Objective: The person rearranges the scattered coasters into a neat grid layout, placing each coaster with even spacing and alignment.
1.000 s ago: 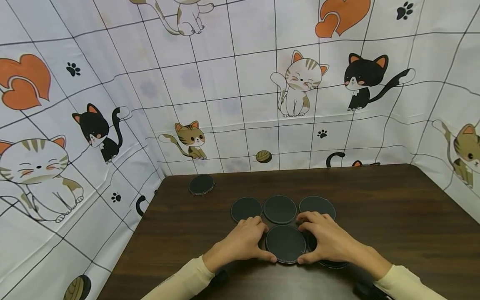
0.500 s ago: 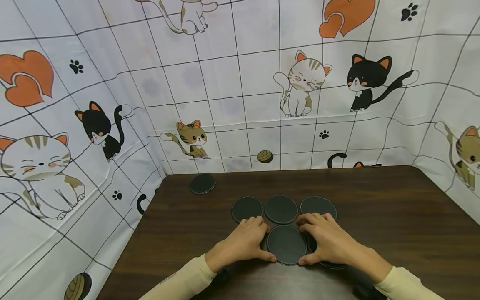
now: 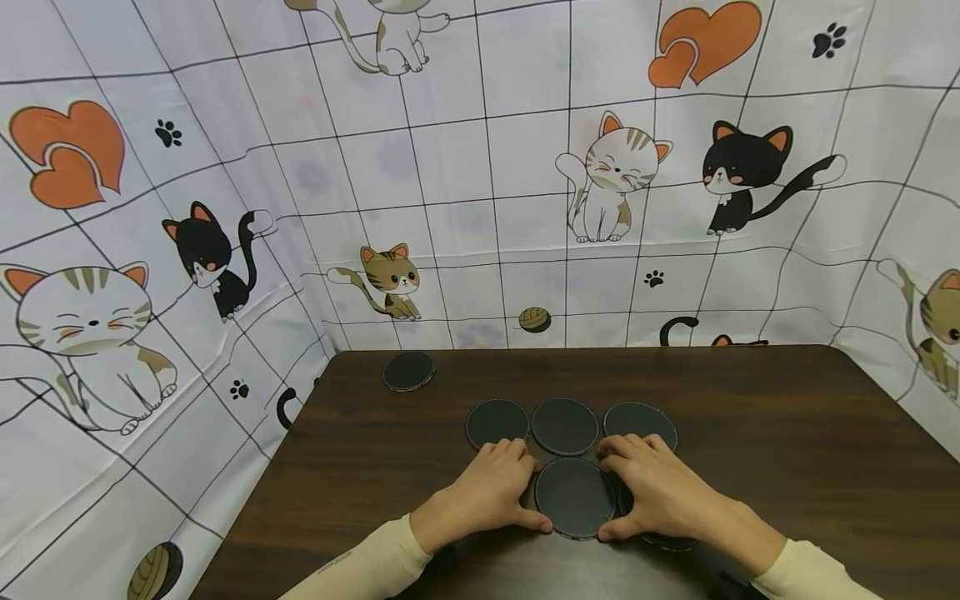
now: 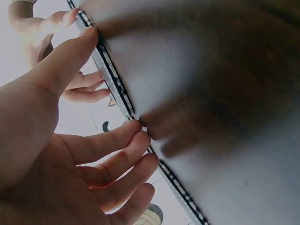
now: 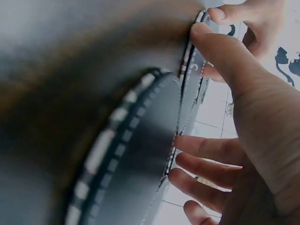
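Between my hands a round black coaster with a stitched rim (image 3: pixel 574 497) lies flat at the front of a group. My left hand (image 3: pixel 487 490) curves round its left side, thumb at the near rim, as the left wrist view shows with the rim by the thumb (image 4: pixel 86 40). My right hand (image 3: pixel 660 487) curves round the opposite side, its thumb also at the rim. A second front coaster (image 3: pixel 670 543) is mostly hidden beneath the right hand; it looms large in the right wrist view (image 5: pixel 140 126).
Behind the hands stand three more coasters in a row: left (image 3: pixel 497 422), middle (image 3: pixel 566 426), right (image 3: pixel 641 422). Another coaster (image 3: pixel 408 371) lies apart near the far left corner of the brown table (image 3: pixel 787 425). A cat-print curtain (image 3: pixel 510 208) hangs behind and at the sides.
The head view has shifted slightly, so the scene sits a little lower and further right. Hands and coasters keep their places relative to each other.
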Available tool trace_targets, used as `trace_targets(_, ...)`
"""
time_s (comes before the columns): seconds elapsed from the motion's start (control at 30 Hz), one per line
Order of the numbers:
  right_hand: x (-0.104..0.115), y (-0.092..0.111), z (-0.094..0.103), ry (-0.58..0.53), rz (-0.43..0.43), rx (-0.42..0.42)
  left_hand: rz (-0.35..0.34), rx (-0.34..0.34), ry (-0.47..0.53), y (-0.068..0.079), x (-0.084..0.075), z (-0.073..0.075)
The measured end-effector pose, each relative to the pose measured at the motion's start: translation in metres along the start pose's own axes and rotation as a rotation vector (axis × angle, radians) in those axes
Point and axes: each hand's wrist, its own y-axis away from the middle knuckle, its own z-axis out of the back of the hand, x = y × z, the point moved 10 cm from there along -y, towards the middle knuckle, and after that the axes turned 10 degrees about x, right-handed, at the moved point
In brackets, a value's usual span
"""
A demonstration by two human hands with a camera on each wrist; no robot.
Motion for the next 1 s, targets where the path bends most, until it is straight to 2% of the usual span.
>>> trace_targets(0.13,0.004,-0.008,0.009,0.043,0.03,-0.059,0.005,-0.007,0.014,0.002,0.009,0.005)
trace_targets(0.23,0.004,-0.017,0.019,0.058,0.052,-0.114,0.026,-0.012,0.097,0.003,0.025,0.017)
trace_targets(0.4,0.006,-0.042,0.034,0.058,0.107,-0.164,0.122,-0.091,0.236,0.01,0.072,0.042)
trace_targets(0.53,0.01,-0.071,0.04,0.072,0.154,-0.176,0.186,-0.141,0.288,0.018,0.112,0.049)
trace_targets(0.67,0.013,-0.102,0.04,0.064,0.156,-0.161,0.225,-0.158,0.335,0.022,0.156,0.046)
trace_targets(0.87,0.026,-0.141,0.028,-0.017,0.15,-0.087,0.303,-0.175,0.435,0.03,0.225,0.024)
trace_targets(1.0,0.036,-0.174,0.015,-0.08,0.144,-0.03,0.347,-0.186,0.509,0.042,0.254,0.016)
